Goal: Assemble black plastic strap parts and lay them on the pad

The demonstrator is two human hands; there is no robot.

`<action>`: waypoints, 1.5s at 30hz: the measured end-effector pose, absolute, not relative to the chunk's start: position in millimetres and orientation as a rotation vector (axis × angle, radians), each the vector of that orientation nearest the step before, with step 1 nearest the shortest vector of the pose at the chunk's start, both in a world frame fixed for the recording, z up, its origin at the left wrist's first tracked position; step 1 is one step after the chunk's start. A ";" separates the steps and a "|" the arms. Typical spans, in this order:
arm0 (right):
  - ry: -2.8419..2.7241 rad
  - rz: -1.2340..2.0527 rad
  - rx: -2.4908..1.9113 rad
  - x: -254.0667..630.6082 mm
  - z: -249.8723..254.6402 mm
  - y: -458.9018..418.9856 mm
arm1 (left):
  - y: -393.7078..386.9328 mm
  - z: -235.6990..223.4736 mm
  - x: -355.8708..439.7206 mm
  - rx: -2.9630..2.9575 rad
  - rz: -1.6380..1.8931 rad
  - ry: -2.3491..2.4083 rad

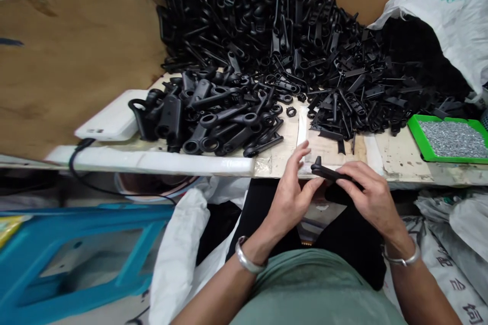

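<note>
Right hand (pixel 362 185) grips a black plastic part (pixel 326 171) at the bench (pixel 404 162) edge; left hand (pixel 295 190) is open, thumb at the part's underside. Black pieces (pixel 244 25) lie heaped beyond, with a green tray (pixel 427 150) of small silvery items at right

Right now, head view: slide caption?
Right hand grips a black part, left hand open beside it, black plastic pieces heaped on the bench.

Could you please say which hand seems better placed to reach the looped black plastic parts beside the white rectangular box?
Probably the left hand: it is nearer those black plastic parts and its fingers are spread, while the right hand holds a slim black piece.
</note>
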State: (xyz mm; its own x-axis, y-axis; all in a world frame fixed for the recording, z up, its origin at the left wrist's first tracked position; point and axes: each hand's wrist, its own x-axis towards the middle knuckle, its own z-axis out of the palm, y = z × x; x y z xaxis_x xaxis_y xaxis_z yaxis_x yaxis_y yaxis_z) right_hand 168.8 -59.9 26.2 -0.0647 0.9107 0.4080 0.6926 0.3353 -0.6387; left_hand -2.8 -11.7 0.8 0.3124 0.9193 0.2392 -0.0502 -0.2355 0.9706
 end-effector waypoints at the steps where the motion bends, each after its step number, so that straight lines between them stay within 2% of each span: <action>1: -1.893 0.304 -1.416 172.9 31.1 -60.8 | -9.4 2.3 -5.4 1.745 1.145 0.858; 4: -2.064 0.172 -1.409 180.7 44.2 -63.4 | -3.3 8.8 -7.7 2.279 0.988 0.766; 7: -2.055 0.141 -1.413 181.8 47.0 -65.8 | -1.7 13.1 -3.6 2.364 0.895 0.683; 14: -1.459 0.560 -1.478 172.8 21.9 -70.0 | -7.2 3.7 6.1 2.190 0.989 0.671; 19: -1.372 0.673 -1.453 171.2 18.5 -67.2 | -4.0 -1.1 4.7 2.225 0.872 0.626; 33: -1.573 0.299 -1.572 166.3 14.6 -74.0 | -1.0 -1.3 3.4 2.361 0.922 0.613; 39: -1.717 0.407 -1.498 172.3 11.2 -69.4 | 2.2 -1.7 7.0 2.432 0.661 0.531; 45: -1.899 0.444 -1.463 176.3 24.6 -68.1 | -1.7 -3.9 5.8 2.369 0.756 0.535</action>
